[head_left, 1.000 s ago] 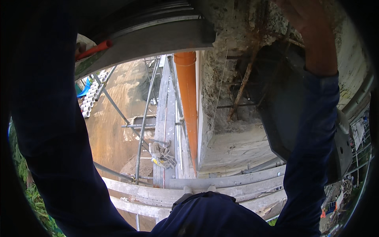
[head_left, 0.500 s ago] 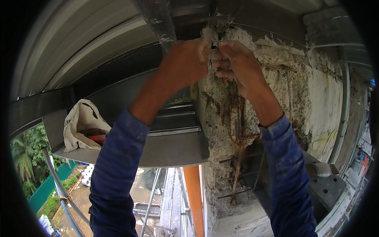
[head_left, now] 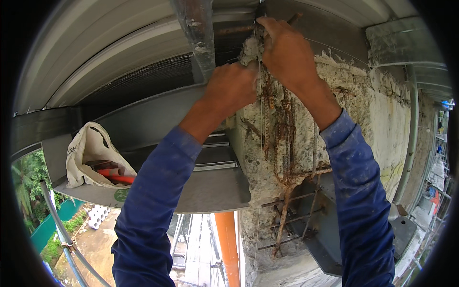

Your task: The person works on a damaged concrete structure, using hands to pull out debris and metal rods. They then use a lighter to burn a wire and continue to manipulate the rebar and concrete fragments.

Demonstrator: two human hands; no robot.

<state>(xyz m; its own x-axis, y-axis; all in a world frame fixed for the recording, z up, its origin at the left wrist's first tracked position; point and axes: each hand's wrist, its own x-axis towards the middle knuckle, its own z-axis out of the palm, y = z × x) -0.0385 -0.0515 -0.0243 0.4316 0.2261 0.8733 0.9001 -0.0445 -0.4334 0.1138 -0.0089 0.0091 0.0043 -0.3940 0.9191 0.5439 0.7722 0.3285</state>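
My left hand (head_left: pixel 234 85) is raised to the upper corner of a broken concrete column (head_left: pixel 330 115), its fingers closed against a thin string (head_left: pixel 261 115) that hangs down the column face. Just above and to the right, my right hand (head_left: pixel 290 57) is bent over the top of the column, its fingers curled in beside a rusty bar end (head_left: pixel 295 18). What those fingers hold is hidden behind the hand. A lump of rough mortar (head_left: pixel 249 50) sits between the hands. Another fine line stretches rightward from behind my right hand.
Rusty rebar (head_left: pixel 285 129) stands exposed in the column. At left, a white sack (head_left: pixel 86 165) with orange-red items lies on a steel beam's ledge (head_left: pixel 201 193). A metal post (head_left: pixel 197 33) comes down overhead. Below are an orange pipe (head_left: pixel 227 244), scaffold tubes and ground far down.
My right hand has risen and turned over the column top, its fingers now curled. My left hand has shifted slightly down and right in view. The view has moved a little.
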